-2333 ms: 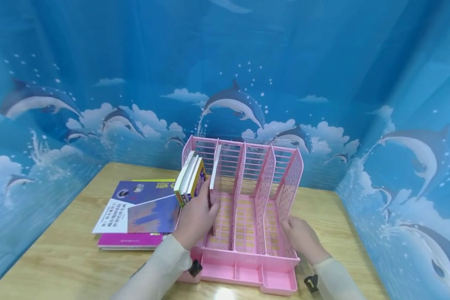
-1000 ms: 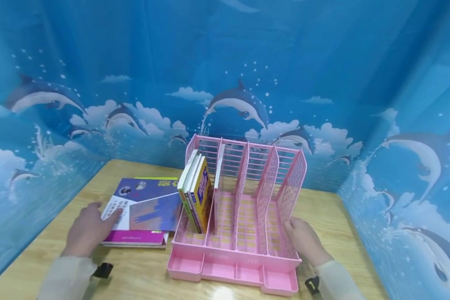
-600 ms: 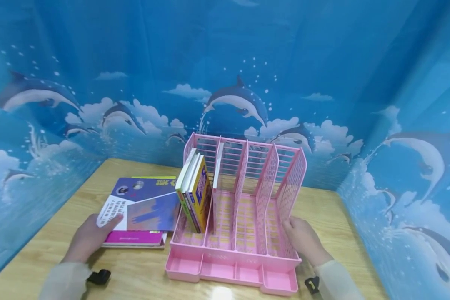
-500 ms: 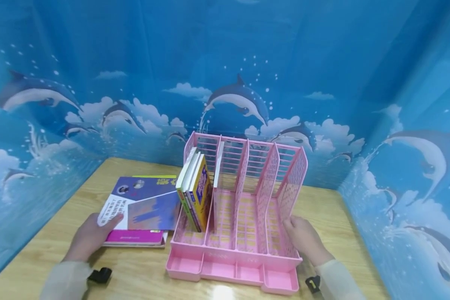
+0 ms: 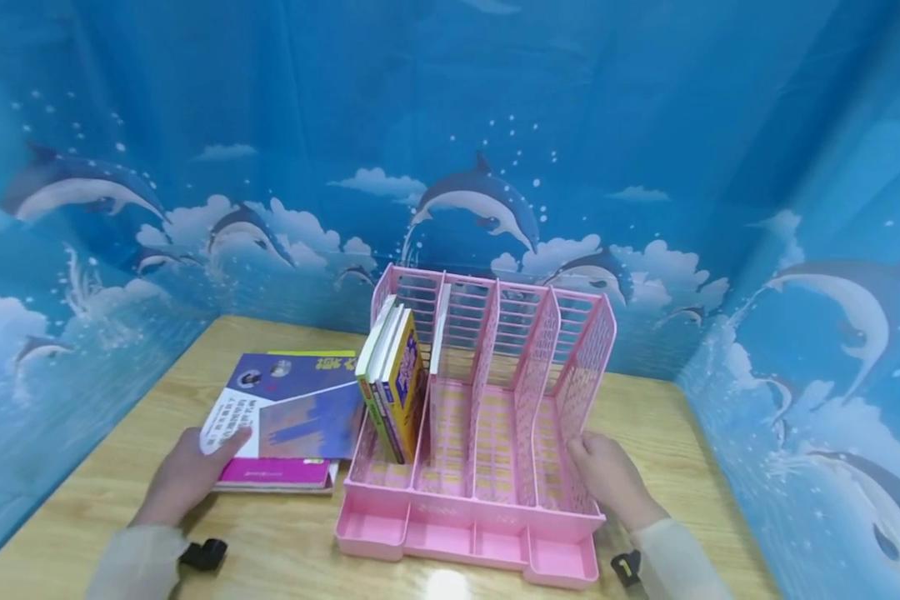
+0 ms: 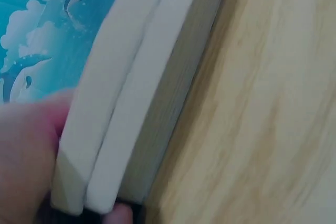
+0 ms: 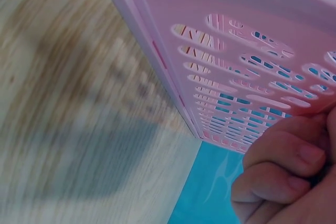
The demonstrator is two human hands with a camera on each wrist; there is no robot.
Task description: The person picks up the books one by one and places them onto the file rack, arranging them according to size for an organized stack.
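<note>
1. Left sleeve (image 5: 137,562), toward the left edge of the desk (image 5: 292,550): pale cream, loose, reaching the wrist.
2. Right sleeve (image 5: 678,560), toward the desk's right edge: the same pale cream.
3. Left black wrist piece (image 5: 204,555) — small, blocky.
4. Right black wrist piece (image 5: 627,568) — similar, with a small yellowish mark.
5. Left hand (image 5: 189,473) and right hand (image 5: 611,479): bare.

One pink perforated plastic rack (image 5: 472,513) is presenting four upright slots (image 5: 495,450) above four shallow front trays (image 5: 440,537). At least three colourful paperback books (image 5: 397,396) are leaning in its leftmost slot; one thin white-edged book (image 5: 438,333) is standing in the next. Left of the rack, at least three flat glossy-covered books (image 5: 292,417) are lying stacked. Two bare hands are flanking it.
</note>
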